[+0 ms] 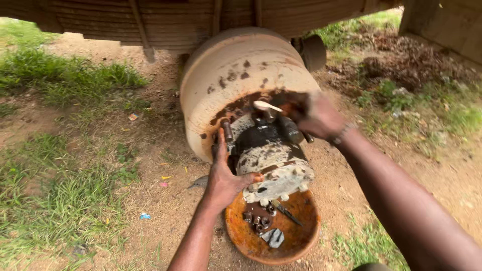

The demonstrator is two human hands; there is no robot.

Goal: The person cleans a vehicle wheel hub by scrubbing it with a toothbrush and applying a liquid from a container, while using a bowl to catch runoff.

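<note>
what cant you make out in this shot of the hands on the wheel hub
Head view only:
- Right hand: motion-blurred, so its fingers and whatever they work on at the brake drum face are unclear; its grip can't be judged.
- Left hand: covers the left side of the hub.
- Small parts in the rusty dish: too small to identify.
- Vehicle underside: cut off by the top edge.

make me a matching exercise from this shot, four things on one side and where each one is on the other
Things:
1. left hand
2. right hand
3. loose nuts
4. grass

Places:
A. in the rusty orange pan on the ground
B. at the top of the hub, by the studs
C. far left, beside the dirt
D. pressed on the left side of the greasy hub

Pairs: 1-D, 2-B, 3-A, 4-C
</note>
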